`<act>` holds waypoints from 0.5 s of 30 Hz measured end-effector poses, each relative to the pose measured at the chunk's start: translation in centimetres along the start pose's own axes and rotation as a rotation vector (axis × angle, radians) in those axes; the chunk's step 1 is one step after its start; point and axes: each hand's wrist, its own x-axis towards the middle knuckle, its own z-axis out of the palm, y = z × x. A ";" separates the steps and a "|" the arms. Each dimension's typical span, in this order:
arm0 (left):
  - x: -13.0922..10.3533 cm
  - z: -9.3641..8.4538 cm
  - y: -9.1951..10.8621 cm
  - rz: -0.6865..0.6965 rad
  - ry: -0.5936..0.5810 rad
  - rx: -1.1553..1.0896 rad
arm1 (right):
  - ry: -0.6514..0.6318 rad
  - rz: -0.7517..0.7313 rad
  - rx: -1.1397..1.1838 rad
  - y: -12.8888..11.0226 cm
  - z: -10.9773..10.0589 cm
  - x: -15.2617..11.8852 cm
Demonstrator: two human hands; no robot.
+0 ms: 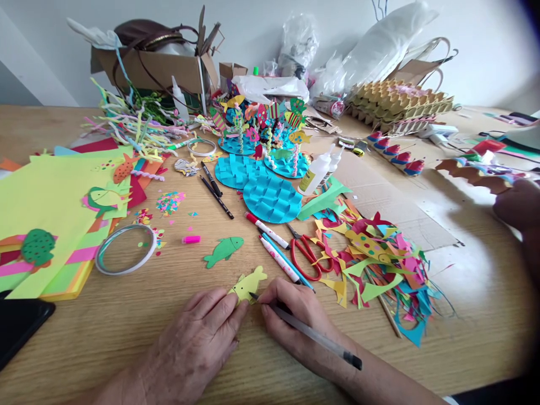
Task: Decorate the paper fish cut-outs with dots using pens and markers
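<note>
A yellow paper fish with a drawn eye and gill line lies on the wooden table right in front of me. My left hand presses its lower left part down, fingers close together. In my right hand is a pen with a clear barrel, its dark tip touching the fish's body. Just above lies a green paper fish with drawn lines. A pink pen cap is left of it. Markers and red-handled scissors lie to the right.
Yellow paper sheets and a tape roll are on the left. Blue paper discs, glue bottles and fish decorations stand farther back. Paper scraps pile up at right. Another person's hand touches an egg-carton strip.
</note>
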 end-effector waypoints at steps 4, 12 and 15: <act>-0.1 0.0 0.0 -0.003 -0.013 -0.020 | 0.010 0.005 -0.002 0.0 0.0 0.0; -0.5 0.3 0.0 -0.011 -0.067 -0.019 | 0.013 -0.017 -0.017 0.1 0.1 0.0; -0.5 0.3 0.0 -0.016 -0.084 -0.027 | 0.012 -0.024 -0.024 0.2 0.1 0.0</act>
